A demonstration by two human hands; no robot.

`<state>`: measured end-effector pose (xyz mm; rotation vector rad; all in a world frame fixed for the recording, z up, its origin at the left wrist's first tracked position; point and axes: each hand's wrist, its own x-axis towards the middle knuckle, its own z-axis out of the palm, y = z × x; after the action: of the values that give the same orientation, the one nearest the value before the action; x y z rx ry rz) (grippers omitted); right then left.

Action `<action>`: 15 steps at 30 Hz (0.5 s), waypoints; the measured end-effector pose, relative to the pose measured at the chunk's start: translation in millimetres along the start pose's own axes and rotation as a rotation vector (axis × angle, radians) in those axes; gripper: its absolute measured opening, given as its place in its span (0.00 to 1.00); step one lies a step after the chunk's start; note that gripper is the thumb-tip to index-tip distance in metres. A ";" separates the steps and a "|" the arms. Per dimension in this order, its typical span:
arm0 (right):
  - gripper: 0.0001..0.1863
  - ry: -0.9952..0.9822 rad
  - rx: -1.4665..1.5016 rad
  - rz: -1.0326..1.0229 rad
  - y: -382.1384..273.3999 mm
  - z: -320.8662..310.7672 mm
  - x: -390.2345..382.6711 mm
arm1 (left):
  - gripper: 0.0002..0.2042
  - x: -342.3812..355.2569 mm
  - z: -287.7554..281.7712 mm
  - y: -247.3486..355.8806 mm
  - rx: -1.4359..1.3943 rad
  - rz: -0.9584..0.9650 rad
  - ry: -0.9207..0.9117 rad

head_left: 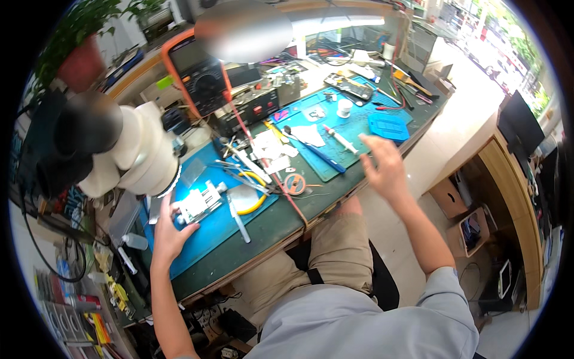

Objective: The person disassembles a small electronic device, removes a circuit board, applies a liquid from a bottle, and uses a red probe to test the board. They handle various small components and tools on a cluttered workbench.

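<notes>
Under the white microscope (140, 146), the left hand (170, 237) brackets the near-left corner of a silver board fixture (201, 203), seemingly to steady it below the lens; whether its fingers clamp tight cannot be told. Right of that hand, a pale-handled blade tool (240, 222) lies probably for easy reach. Just left of the right hand (385, 169), whose fingers stand apart, seemingly empty, rests a syringe (341, 140).

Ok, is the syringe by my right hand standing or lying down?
Lying down: the syringe stretches lengthwise along the teal mat, left of your right hand.
</notes>
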<state>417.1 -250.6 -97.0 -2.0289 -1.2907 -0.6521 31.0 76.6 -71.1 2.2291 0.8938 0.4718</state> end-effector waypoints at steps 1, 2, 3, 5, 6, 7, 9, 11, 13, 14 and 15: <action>0.29 -0.021 -0.042 0.074 30.2 -10.8 2.4 | 0.53 -0.7 1.4 -4.9 0.042 0.009 0.040; 0.34 -0.072 -0.123 0.096 57.7 -20.7 4.5 | 0.53 -1.2 2.3 -9.6 0.038 0.002 0.057; 0.38 -0.123 -0.208 0.116 81.9 -31.6 8.2 | 0.53 -1.2 4.4 -12.2 0.029 -0.003 0.074; 0.52 -0.361 -0.182 0.138 113.9 -41.5 20.8 | 0.53 -7.7 9.0 -2.0 -0.048 -0.004 0.104; 0.53 -0.449 -0.135 0.119 122.0 -47.9 32.7 | 0.53 -11.1 11.1 -2.2 -0.052 -0.027 0.111; 0.55 -0.540 -0.072 0.095 130.7 -45.7 43.7 | 0.53 -17.6 10.7 -2.2 -0.043 -0.061 0.124; 0.57 -0.681 0.065 0.117 145.7 -38.7 59.6 | 0.53 -21.1 16.4 2.4 -0.078 -0.084 0.139; 0.57 -0.811 0.091 0.019 148.7 -39.2 77.3 | 0.52 -35.7 17.5 8.3 -0.093 -0.128 0.167; 0.59 -0.804 0.057 0.015 152.7 -44.8 79.0 | 0.51 -37.6 22.0 15.6 -0.050 -0.167 0.159; 0.59 -0.814 0.045 0.010 151.9 -45.3 81.2 | 0.51 -39.7 24.0 19.7 -0.041 -0.192 0.175; 0.60 -0.825 0.032 0.007 150.0 -44.8 82.7 | 0.51 -41.8 28.0 17.5 -0.066 -0.182 0.238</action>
<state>584.1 -281.1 -46.7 -2.3621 -1.7024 0.2677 25.1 24.6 -81.6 2.0374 1.1750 0.6793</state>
